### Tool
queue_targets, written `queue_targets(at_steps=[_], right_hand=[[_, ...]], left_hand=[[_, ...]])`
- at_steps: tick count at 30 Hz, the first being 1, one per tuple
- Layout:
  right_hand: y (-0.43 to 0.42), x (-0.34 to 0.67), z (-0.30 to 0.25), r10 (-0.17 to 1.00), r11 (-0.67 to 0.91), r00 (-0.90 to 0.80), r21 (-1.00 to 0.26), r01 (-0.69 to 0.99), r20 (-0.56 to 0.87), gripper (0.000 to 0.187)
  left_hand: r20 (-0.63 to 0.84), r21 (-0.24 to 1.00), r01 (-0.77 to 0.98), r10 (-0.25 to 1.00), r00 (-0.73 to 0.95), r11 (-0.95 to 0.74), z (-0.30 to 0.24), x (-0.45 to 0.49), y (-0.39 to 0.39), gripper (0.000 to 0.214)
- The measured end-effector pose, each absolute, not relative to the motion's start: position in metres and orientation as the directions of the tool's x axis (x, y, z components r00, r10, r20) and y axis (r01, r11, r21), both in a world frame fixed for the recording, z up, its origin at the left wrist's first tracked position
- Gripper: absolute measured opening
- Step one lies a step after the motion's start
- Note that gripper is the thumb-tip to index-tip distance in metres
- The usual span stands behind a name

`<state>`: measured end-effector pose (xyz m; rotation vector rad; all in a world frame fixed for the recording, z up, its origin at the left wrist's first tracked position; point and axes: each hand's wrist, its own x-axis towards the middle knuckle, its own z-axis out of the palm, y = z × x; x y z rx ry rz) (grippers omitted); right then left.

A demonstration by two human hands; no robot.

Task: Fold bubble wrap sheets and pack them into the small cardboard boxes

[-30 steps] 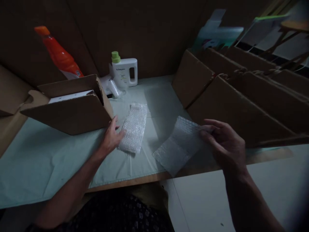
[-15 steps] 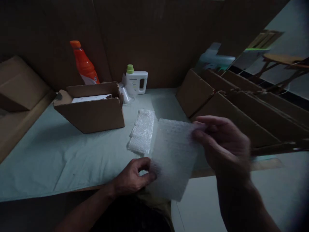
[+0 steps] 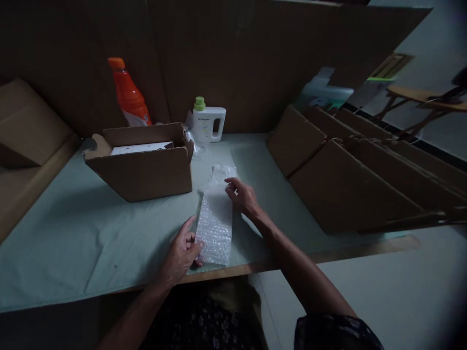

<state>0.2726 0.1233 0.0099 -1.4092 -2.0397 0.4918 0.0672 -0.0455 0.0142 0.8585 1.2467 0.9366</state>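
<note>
A long strip of bubble wrap [image 3: 216, 221] lies on the pale green table cover [image 3: 91, 228], running from the table's front edge toward the back. My left hand [image 3: 182, 253] pinches its near left corner by the front edge. My right hand [image 3: 241, 196] rests on the strip's right edge farther back, fingers curled down on it. More bubble wrap [image 3: 223, 171] shows just beyond my right hand; whether it is a separate piece I cannot tell.
An open cardboard box [image 3: 144, 163] stands left of the wrap. Behind it are an orange bottle [image 3: 128, 95] and a white jug with a green cap [image 3: 207, 121]. Flattened cartons [image 3: 350, 170] lean at the right. Cardboard panels wall the back.
The sheet I held up in the air now lies flat on the table over the other wrap. Both hands have come down onto it, my right hand moving left and forward.
</note>
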Motion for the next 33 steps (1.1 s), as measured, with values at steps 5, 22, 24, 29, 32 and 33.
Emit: queue_targets(at_steps=[5,22,24,29,32,33], right_hand=[[0.121,0.270,0.006,0.933,0.359,-0.290,-0.515,0.778,0.211,0.037],[-0.021,0.294,0.028,0.679,0.718,-0.691,-0.420,0.555,0.247,0.053],[-0.009,0.290,0.022,0.807,0.578,-0.512,-0.571,0.583,0.294,0.036],[0.031,0.286,0.018,0.953,0.273,-0.273,-0.770,0.577,0.133,0.026],[0.046,0.282,0.015,0.965,0.232,-0.241,-0.763,0.603,0.102,0.034],[0.048,0.281,0.014,0.967,0.224,-0.238,-0.750,0.622,0.092,0.036]], left_hand=[[-0.417,0.906,-0.047,0.907,0.067,0.420,0.017,0.066,-0.044,0.069],[-0.462,0.812,-0.297,0.865,0.197,0.502,0.035,0.059,-0.041,0.061],[-0.436,0.855,-0.246,0.890,0.137,0.457,0.033,0.058,-0.042,0.066],[-0.012,0.972,0.229,0.988,-0.151,0.047,0.027,0.056,-0.044,0.054],[0.320,0.770,0.569,0.946,0.046,-0.288,0.024,0.059,-0.038,0.034],[0.381,0.675,0.628,0.912,0.153,-0.387,0.023,0.060,-0.035,0.033]])
